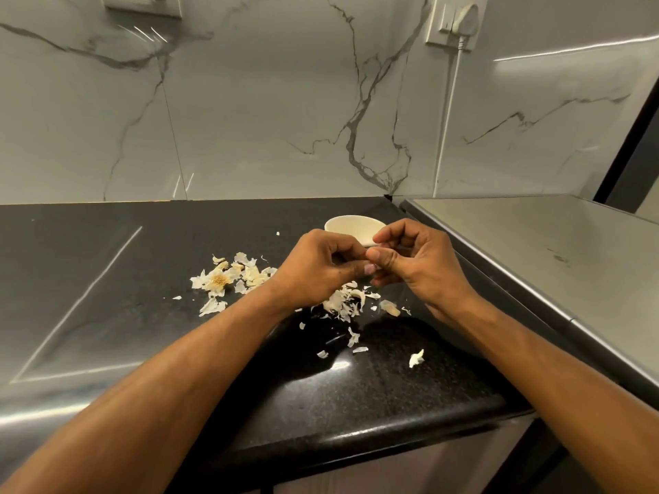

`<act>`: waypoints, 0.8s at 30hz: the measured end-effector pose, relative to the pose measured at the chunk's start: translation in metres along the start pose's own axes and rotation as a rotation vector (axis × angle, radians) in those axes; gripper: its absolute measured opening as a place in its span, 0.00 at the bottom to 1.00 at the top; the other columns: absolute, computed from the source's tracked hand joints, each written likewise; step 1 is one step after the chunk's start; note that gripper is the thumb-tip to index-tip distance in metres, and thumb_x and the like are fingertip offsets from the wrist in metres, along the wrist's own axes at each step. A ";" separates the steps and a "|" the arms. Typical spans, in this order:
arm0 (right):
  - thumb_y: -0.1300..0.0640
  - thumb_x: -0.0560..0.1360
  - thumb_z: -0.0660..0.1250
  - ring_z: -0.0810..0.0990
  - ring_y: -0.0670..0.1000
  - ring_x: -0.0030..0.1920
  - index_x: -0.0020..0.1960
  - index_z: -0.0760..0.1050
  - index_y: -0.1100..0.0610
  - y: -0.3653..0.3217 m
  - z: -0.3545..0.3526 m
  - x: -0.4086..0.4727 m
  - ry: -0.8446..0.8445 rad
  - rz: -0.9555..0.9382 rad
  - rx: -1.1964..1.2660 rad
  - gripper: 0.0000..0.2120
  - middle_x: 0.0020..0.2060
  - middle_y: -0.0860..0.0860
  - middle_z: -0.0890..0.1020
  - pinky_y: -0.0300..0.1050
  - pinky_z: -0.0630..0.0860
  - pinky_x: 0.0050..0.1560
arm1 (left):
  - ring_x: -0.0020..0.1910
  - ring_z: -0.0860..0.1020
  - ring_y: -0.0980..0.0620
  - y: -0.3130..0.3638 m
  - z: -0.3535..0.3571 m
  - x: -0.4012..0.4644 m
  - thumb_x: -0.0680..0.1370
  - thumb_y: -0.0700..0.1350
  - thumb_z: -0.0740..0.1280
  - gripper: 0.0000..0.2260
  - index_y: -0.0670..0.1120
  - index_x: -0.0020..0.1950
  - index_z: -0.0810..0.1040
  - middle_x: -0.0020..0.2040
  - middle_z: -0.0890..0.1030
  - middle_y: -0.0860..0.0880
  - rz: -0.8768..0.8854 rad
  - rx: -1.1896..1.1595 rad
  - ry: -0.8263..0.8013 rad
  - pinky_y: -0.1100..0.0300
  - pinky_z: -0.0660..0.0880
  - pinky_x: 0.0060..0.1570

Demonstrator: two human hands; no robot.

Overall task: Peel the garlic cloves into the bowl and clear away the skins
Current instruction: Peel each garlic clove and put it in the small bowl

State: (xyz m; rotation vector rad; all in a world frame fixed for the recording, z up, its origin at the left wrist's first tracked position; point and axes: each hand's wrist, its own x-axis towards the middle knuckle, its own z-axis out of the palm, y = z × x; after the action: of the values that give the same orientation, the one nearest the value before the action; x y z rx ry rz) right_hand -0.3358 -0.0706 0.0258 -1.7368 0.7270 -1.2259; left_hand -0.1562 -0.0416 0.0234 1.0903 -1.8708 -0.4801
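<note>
My left hand (317,269) and my right hand (413,262) meet fingertip to fingertip above the black counter, both with curled fingers pinching a small garlic clove (371,268) that is almost hidden between them. Just behind the hands stands a white bowl (351,226); its inside is not visible. Papery garlic skins (342,303) lie in a heap under the hands. A second pile with a dried bulb base (219,279) lies to the left. Loose flakes (416,358) are scattered toward the front edge.
The black granite counter (107,279) runs left and ends at a rounded front edge (356,433). A steel surface (535,251) adjoins on the right. A marble wall with a socket and white cable (456,26) rises behind.
</note>
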 end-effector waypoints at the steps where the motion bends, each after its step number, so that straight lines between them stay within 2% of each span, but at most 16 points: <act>1: 0.57 0.65 0.74 0.84 0.55 0.34 0.48 0.78 0.60 -0.001 0.001 0.001 0.011 0.033 0.058 0.14 0.38 0.57 0.82 0.48 0.83 0.35 | 0.41 0.83 0.50 0.000 -0.001 0.000 0.74 0.43 0.73 0.05 0.42 0.46 0.84 0.40 0.85 0.48 -0.003 -0.012 0.035 0.52 0.80 0.47; 4: 0.60 0.65 0.73 0.85 0.54 0.38 0.49 0.78 0.62 -0.006 0.007 0.007 0.045 0.154 0.260 0.14 0.38 0.57 0.84 0.44 0.82 0.37 | 0.40 0.83 0.51 0.000 -0.007 0.002 0.73 0.42 0.74 0.04 0.43 0.45 0.84 0.39 0.85 0.49 -0.010 -0.059 0.161 0.60 0.80 0.43; 7: 0.63 0.69 0.73 0.85 0.53 0.39 0.47 0.80 0.62 -0.011 0.020 0.015 0.053 0.192 0.295 0.07 0.37 0.57 0.85 0.44 0.82 0.39 | 0.39 0.82 0.55 0.001 -0.013 0.000 0.72 0.40 0.74 0.03 0.43 0.45 0.83 0.39 0.84 0.50 -0.017 -0.093 0.258 0.66 0.78 0.42; 10: 0.64 0.72 0.71 0.84 0.53 0.39 0.45 0.82 0.60 -0.015 0.031 0.019 0.094 0.170 0.305 0.03 0.37 0.57 0.85 0.45 0.82 0.41 | 0.39 0.82 0.57 0.002 -0.018 -0.001 0.72 0.39 0.74 0.05 0.41 0.46 0.83 0.40 0.84 0.49 -0.026 -0.129 0.317 0.67 0.78 0.42; 14: 0.66 0.72 0.72 0.84 0.54 0.39 0.45 0.83 0.59 -0.011 0.037 0.016 0.114 0.112 0.245 0.04 0.39 0.58 0.85 0.50 0.83 0.46 | 0.39 0.82 0.58 0.001 -0.020 0.000 0.72 0.38 0.74 0.06 0.40 0.47 0.83 0.41 0.84 0.48 -0.076 -0.156 0.321 0.68 0.77 0.41; 18: 0.68 0.72 0.72 0.85 0.55 0.39 0.42 0.83 0.57 -0.008 0.038 0.012 0.164 0.036 0.190 0.07 0.38 0.58 0.86 0.52 0.83 0.47 | 0.40 0.82 0.58 0.003 -0.020 -0.001 0.73 0.36 0.72 0.07 0.38 0.50 0.83 0.43 0.84 0.45 -0.157 -0.249 0.281 0.68 0.76 0.40; 24: 0.66 0.72 0.74 0.86 0.55 0.42 0.40 0.82 0.51 -0.004 0.036 0.013 0.220 -0.099 0.016 0.10 0.38 0.53 0.86 0.54 0.83 0.48 | 0.38 0.82 0.53 0.005 -0.019 -0.001 0.74 0.42 0.72 0.02 0.44 0.45 0.84 0.38 0.85 0.46 -0.314 -0.364 0.278 0.62 0.78 0.40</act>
State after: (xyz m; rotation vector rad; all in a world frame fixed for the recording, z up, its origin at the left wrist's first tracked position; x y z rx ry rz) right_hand -0.2972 -0.0683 0.0297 -1.6575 0.7629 -1.5043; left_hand -0.1427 -0.0362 0.0369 1.1373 -1.3132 -0.7728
